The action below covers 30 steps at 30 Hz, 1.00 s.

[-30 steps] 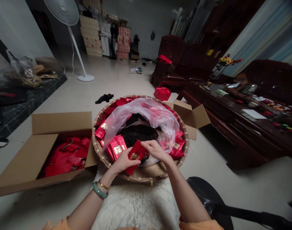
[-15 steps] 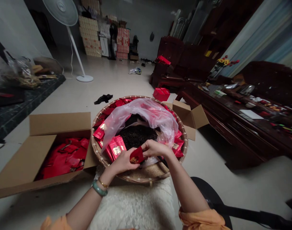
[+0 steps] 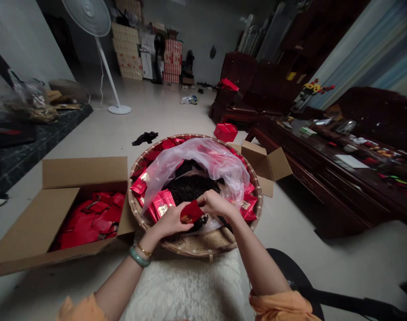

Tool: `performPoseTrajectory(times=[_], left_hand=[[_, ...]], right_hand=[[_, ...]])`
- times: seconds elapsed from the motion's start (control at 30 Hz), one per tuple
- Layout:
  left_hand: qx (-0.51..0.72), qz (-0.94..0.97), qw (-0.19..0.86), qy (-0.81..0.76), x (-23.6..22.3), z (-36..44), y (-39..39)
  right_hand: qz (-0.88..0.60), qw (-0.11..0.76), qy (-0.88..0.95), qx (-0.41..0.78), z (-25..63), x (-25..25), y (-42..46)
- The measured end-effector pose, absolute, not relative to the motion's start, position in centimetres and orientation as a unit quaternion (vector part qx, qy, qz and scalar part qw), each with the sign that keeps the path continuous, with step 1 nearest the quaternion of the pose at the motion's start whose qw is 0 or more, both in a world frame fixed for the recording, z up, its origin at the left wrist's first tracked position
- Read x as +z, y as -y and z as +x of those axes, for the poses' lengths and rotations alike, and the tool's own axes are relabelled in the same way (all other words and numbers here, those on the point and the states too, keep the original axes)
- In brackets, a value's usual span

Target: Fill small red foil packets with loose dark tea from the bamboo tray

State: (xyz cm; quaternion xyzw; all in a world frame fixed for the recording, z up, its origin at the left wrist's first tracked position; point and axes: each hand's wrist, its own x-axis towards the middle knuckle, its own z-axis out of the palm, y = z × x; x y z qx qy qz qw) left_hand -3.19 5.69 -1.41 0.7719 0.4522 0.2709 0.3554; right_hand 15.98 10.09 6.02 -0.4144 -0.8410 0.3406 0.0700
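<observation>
My left hand [image 3: 172, 219] is closed on a small red packet [image 3: 191, 213] with gold print, held tilted over the near side of a round bamboo basket [image 3: 190, 249]. At the packet's upper right edge, my right hand [image 3: 215, 204] has its fingers drawn together; what lies between them is hidden. Just beyond both hands, dark dried leaves [image 3: 190, 187], which look like tea, lie in an open clear plastic bag [image 3: 166, 156]. A stack of red packets [image 3: 162, 205] leans beside my left hand, and more packets [image 3: 248, 207] line the basket's right side.
On the left, an open carton [image 3: 59, 218] holds many red packets. Another open carton [image 3: 256, 154] stands behind the basket at right, near a red box [image 3: 225, 132]. A dark wooden table [image 3: 306, 165] runs along the right. A white fan [image 3: 119, 109] stands farther back.
My right hand has lifted slightly at the packet's edge, and the packet is tipped a little more. Some dark leaves now show below it. My left hand keeps its hold.
</observation>
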Motion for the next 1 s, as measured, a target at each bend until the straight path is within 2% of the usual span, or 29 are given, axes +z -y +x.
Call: performPoseTrajectory(times=[0.3,0.37,0.47,0.63,0.83,1.0], left_hand=[[0.326,0.73,0.328,-0.503,-2.5,-3.3,-5.7],[0.336,0.726,0.304,-0.517,-2.8,-3.3,-5.7],[0.362,0.726,0.3,-0.502,-3.1,-3.3,-5.8],[0.423,0.724,0.289,-0.462,-3.4,-3.1,-5.8],[0.442,0.772,0.157,-0.429,-2.9,-3.0,-5.8],[0.424,0.816,0.048,-0.391,-2.8,-3.2,-5.8]], right_hand=[[-0.475,0.303,0.705,0.431,17.9,5.7,-11.3],[-0.505,0.338,0.681,0.409,18.1,5.6,-11.5],[-0.536,0.347,0.699,0.323,18.1,6.1,-11.1],[-0.484,0.288,0.759,0.326,16.9,8.3,-8.4],[-0.52,0.115,0.802,0.27,14.8,9.1,-6.8],[-0.567,0.016,0.797,0.206,14.1,7.8,-7.5]])
